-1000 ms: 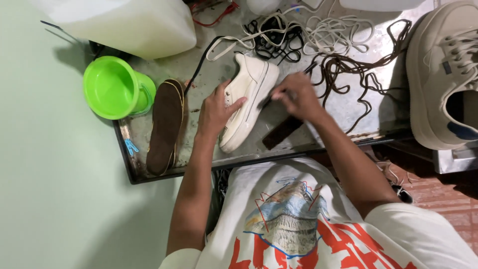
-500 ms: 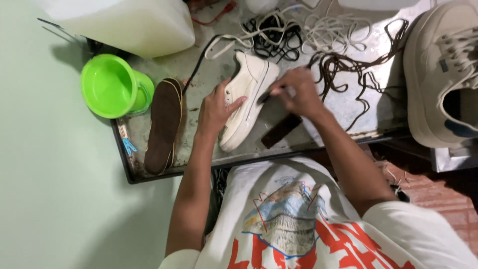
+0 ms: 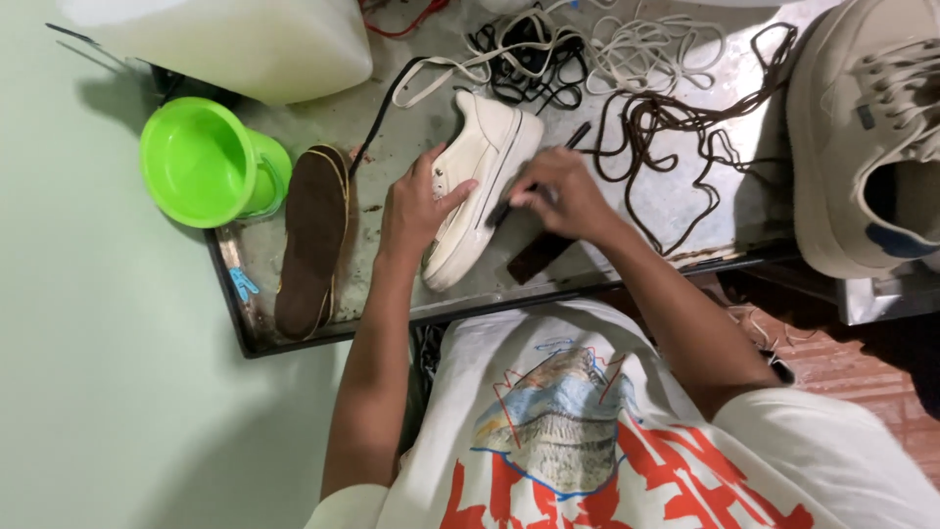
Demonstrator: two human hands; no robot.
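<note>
A person looks down at a cream sneaker (image 3: 480,186) lying on a metal bench (image 3: 676,211). The sneaker's long axis runs diagonally, from lower left, near the bench's front edge, up to the right; which end is the toe cannot be told for sure. The left hand (image 3: 416,206) rests spread over the sneaker's upper, fingers partly open, pressing it down. The right hand (image 3: 563,191) is closed around a thin dark tool (image 3: 539,176), whose lower tip touches the sneaker's side by the sole. A dark flat piece (image 3: 537,258) lies just under that hand.

Left of the sneaker a brown insole (image 3: 311,240) lies lengthwise, nearly upright in the view. Beside it stands a bright green plastic cup (image 3: 201,162), open and looking empty. A large white container (image 3: 235,39) sits behind it; its contents cannot be seen. Tangled laces (image 3: 627,59), black, white and brown, lie at the back of the bench. A large beige shoe (image 3: 862,137) stands at the right.
</note>
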